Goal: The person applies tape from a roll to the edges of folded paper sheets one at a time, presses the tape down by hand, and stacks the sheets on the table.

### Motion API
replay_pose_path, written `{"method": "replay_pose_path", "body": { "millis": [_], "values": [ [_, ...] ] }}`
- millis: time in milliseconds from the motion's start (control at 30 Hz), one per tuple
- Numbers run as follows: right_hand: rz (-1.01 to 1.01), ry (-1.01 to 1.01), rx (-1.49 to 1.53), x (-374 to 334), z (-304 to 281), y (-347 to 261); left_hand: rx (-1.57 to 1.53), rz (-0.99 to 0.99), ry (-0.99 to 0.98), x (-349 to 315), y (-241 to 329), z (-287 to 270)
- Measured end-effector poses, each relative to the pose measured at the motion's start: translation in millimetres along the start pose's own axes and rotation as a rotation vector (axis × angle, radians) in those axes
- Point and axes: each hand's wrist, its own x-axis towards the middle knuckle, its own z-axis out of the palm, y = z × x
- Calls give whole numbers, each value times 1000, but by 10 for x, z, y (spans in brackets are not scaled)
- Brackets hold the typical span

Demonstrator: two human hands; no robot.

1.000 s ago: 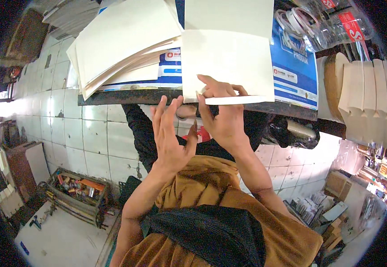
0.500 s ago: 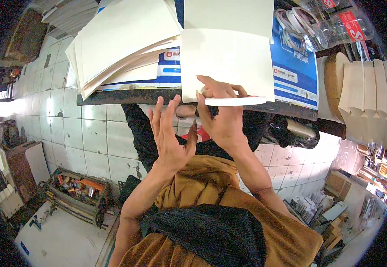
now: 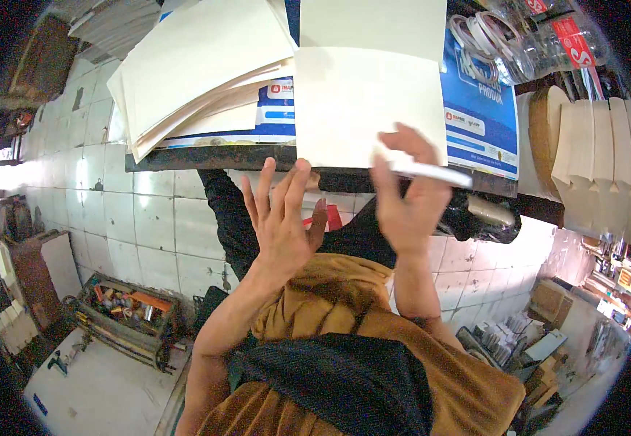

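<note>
A cream-coloured folded sheet (image 3: 363, 102) lies in front of me, its near edge at the table's rim. My right hand (image 3: 408, 214) is at the sheet's near right corner, smeared by motion, with a thin white tape roll (image 3: 442, 174) in its grip. The roll is seen nearly edge-on. My left hand (image 3: 281, 225) is open, fingers stretched out, with the fingertips at the table edge by the sheet's near left corner. To the left, a fanned stack of cream sheets (image 3: 199, 65) rests on blue printed paper.
More white tape rolls (image 3: 486, 36) and a clear plastic bottle (image 3: 548, 54) lie at the far right. Beyond the table's right end stand cream paper blocks (image 3: 595, 145). A toolbox of small items (image 3: 127, 312) sits low at the left, beside a white board (image 3: 98, 392).
My right hand has moved right along the sheet's near edge with the tape roll. My left hand has shifted slightly, fingertips now closer to the sheet's near left corner.
</note>
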Motion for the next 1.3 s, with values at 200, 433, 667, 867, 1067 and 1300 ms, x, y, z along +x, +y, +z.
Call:
{"method": "replay_pose_path", "body": {
  "millis": [200,433,667,867,1067,1300],
  "values": [
    [421,187,339,51,-601,341,114,-5,-85,24,0,-37],
    [156,155,-225,-81,-737,762,166,5,-98,30,-4,-4],
    [30,114,-401,-125,-686,816,159,1,-107,48,30,-32],
    [-7,96,-433,-100,-660,819,146,-6,-94,50,29,-34],
    [2,102,-453,-96,-652,822,185,14,-126,63,41,-54],
    [13,93,-477,-91,-626,790,193,-6,-158,59,62,-99]
  ]
}}
